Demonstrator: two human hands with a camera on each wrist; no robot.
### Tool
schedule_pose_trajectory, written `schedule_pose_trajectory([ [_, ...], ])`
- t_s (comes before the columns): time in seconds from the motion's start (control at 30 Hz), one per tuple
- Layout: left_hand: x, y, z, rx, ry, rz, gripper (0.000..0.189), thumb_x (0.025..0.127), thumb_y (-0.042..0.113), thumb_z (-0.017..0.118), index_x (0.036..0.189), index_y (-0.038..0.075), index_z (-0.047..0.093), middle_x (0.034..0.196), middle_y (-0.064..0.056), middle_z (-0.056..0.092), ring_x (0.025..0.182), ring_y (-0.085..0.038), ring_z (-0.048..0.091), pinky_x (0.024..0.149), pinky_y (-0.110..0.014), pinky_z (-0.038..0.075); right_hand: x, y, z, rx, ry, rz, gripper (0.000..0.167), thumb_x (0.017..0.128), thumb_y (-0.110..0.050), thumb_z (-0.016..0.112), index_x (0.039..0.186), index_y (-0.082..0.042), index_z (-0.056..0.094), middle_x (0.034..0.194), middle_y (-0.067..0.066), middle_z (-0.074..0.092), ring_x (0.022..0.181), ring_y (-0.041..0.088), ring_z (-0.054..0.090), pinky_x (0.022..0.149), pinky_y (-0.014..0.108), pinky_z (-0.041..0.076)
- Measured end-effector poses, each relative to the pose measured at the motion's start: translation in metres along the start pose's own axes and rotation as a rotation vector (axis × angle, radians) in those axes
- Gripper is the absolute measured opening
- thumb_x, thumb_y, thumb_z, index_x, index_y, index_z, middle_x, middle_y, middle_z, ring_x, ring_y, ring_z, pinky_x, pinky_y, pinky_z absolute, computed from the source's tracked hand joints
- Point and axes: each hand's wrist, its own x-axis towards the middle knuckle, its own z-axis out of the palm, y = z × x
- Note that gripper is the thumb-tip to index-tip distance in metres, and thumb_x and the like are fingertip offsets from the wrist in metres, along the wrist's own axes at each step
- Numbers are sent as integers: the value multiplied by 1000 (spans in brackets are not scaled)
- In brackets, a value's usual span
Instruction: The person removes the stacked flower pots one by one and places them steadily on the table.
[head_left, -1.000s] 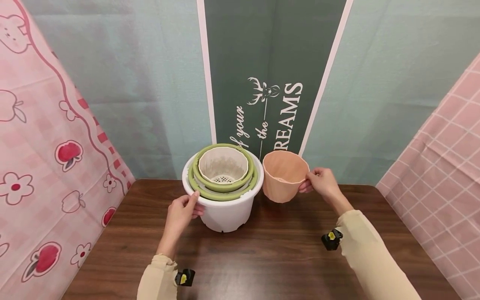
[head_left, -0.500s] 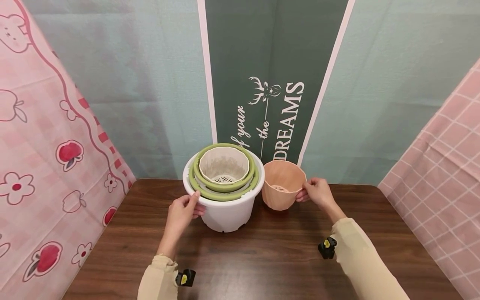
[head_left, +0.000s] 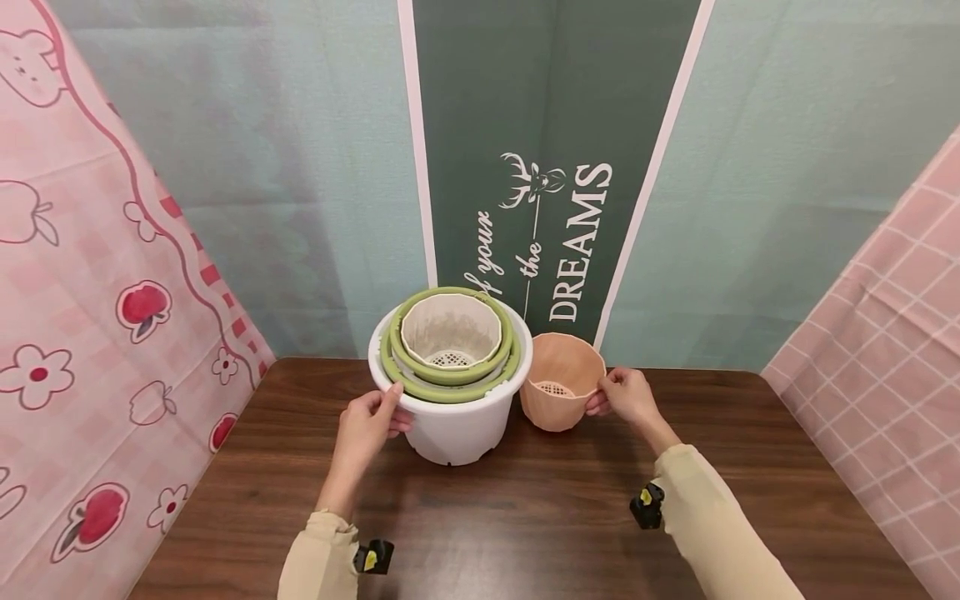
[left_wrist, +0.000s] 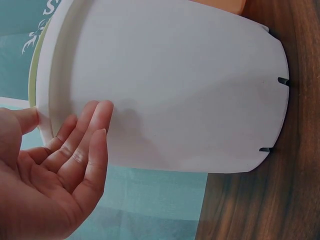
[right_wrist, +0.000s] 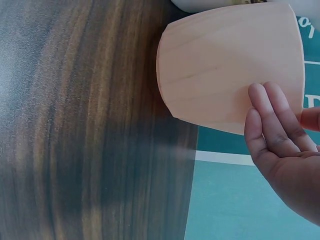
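Note:
A large white flower pot (head_left: 457,433) stands on the table with two green-rimmed pots (head_left: 442,390) nested inside. Innermost sits a small off-white pot (head_left: 450,321) with a perforated bottom. My left hand (head_left: 367,425) pinches the white pot's rim at its near left, thumb on top and fingers below the lip, as the left wrist view also shows. Close to the right of the stack is a peach flower pot (head_left: 555,408) with a holed bottom. My right hand (head_left: 626,396) pinches its right rim; in the right wrist view the fingers (right_wrist: 272,115) lie along its outer wall.
The dark wooden table (head_left: 480,533) ends at the back against a green and teal cloth (head_left: 315,183). Pink printed cloth (head_left: 90,333) hangs at the left and pink checked cloth (head_left: 892,350) at the right.
My right hand has lowered the peach pot and brought it slightly left, closer to the table beside the white pot. My left hand has kept its hold on the white pot's rim.

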Motion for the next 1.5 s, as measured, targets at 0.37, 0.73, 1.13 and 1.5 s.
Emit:
schedule_pose_trajectory([
  [0.37, 0, -1, 0, 4, 3, 2, 42, 93, 35, 51, 82, -4, 64, 68, -10, 66, 61, -18, 65, 59, -31, 54, 3, 3, 7, 5, 6, 10, 18, 95, -2, 38, 90, 13, 47, 65, 16, 64, 57, 21, 65, 59, 37, 55],
  [0.73, 0, -1, 0, -1, 3, 8, 41, 94, 34, 51, 82, -4, 63, 68, -11, 66, 61, -19, 66, 60, -35, 54, 8, 3, 9, -9, -5, 0, 18, 96, -3, 38, 94, 12, 48, 70, 15, 65, 67, 26, 66, 66, 40, 54],
  [1.13, 0, -1, 0, -5, 1, 6, 41, 94, 33, 51, 84, -4, 63, 69, -12, 67, 63, -22, 66, 56, -25, 52, 12, 1, 9, -14, -29, -21, 20, 97, -5, 39, 98, 14, 47, 75, 19, 65, 68, 24, 66, 67, 38, 54],
  [1.5, 0, -1, 0, -6, 1, 10, 42, 94, 34, 51, 83, -5, 63, 69, -12, 66, 63, -22, 66, 57, -30, 54, 15, -1, 10, 16, -46, -25, 18, 97, -1, 38, 101, 15, 45, 81, 24, 65, 69, 23, 66, 64, 32, 55],
])
